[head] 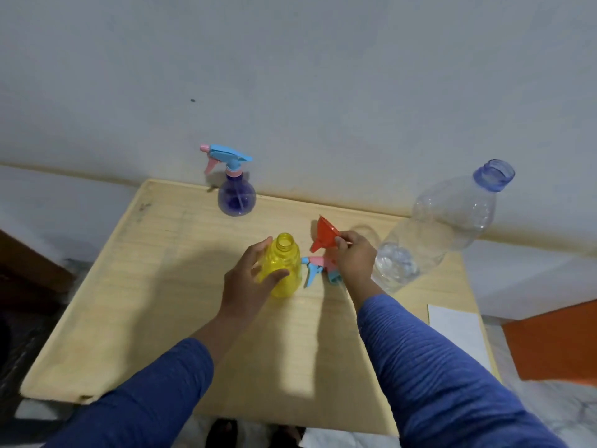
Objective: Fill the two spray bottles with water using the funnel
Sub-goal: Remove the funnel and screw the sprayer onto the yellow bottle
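Observation:
A yellow spray bottle [284, 266] stands upright mid-table with its neck uncapped. My left hand [248, 279] wraps around its left side. My right hand [353, 257] pinches the rim of a red funnel [324, 236], held tilted just right of the yellow bottle's mouth. The blue and pink spray head [318, 270] lies flat on the table between bottle and right hand. A purple spray bottle [236, 197] with its blue trigger head on stands at the table's back edge. A large clear water bottle [433, 231], uncapped, with a little water at the bottom, stands at the right.
The light wooden table [161, 302] sits against a grey wall. A white paper sheet [458, 331] lies at the table's right edge. An orange surface [552, 344] lies beyond it to the right.

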Tool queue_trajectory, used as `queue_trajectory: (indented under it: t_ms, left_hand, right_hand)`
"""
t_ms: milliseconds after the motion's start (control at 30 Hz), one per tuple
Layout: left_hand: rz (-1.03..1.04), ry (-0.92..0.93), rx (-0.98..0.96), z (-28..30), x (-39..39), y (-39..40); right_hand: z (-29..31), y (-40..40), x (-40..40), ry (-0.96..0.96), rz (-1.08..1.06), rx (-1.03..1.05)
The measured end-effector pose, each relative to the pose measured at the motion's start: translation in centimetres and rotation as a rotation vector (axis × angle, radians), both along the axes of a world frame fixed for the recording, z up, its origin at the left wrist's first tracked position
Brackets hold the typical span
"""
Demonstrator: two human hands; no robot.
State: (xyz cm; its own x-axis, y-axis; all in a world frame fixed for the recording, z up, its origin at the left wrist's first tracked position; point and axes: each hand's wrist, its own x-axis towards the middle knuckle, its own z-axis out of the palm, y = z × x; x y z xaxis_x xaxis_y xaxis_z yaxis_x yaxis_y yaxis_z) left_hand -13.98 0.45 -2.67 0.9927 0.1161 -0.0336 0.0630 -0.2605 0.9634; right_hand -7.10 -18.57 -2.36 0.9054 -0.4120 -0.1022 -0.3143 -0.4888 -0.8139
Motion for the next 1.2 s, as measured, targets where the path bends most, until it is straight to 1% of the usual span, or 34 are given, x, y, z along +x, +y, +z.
queue_trajectory:
  t_ms: [167,233,400,533,633,733,867,933,1000,1100,1200]
  left_hand:
    - [0.013,0.006,-0.022,-0.1,0.1,-0.1]
    - [0.006,-0.008,-0.018,0.0,0.1,-0.2]
    - [0.015,-0.021,-0.018,0.2,0.0,-0.2]
    - [0.008,0.003,-0.040,0.3,-0.1,-0.2]
    - [0.000,-0.003,-0.022,0.4,-0.2,-0.2]
    - [-0.010,-0.007,-0.007,0.5,-0.3,-0.2]
    - [-0.024,-0.026,0.031,0.8,-0.2,-0.1]
    - [-0.023,-0.016,0.046,1.1,-0.3,-0.1]
    - [-0.018,-0.009,0.013,1.2,-0.4,-0.1]
    - [-0.032,-0.013,-0.060,0.8,-0.4,0.0]
    - [-0.044,-0.002,-0.072,0.9,-0.4,0.2]
  right_hand:
    - [-0.3,0.1,-0.4,-0.014,-0.006,-0.023]
    - [-0.7,0.3,-0.8,-0.005,-0.003,0.022]
    - [-2.4,1.1,-3.8,0.024,-0.020,0.061]
    - [-3.5,1.6,-5.5,0.028,-0.019,-0.002]
    - [-3.3,1.8,-5.6,0.028,-0.034,-0.015]
    - [-2.6,1.8,-6.2,0.019,-0.051,0.027]
    - [-1.9,2.2,-7.7,0.009,-0.081,0.003]
    - [-1.2,2.5,-8.3,-0.029,-0.103,-0.001]
    - [0.3,2.7,-8.4,-0.094,-0.114,-0.026]
    - [4.1,3.0,-7.6,-0.217,-0.141,-0.052]
    - [8.2,3.5,-6.2,-0.384,-0.192,0.008]
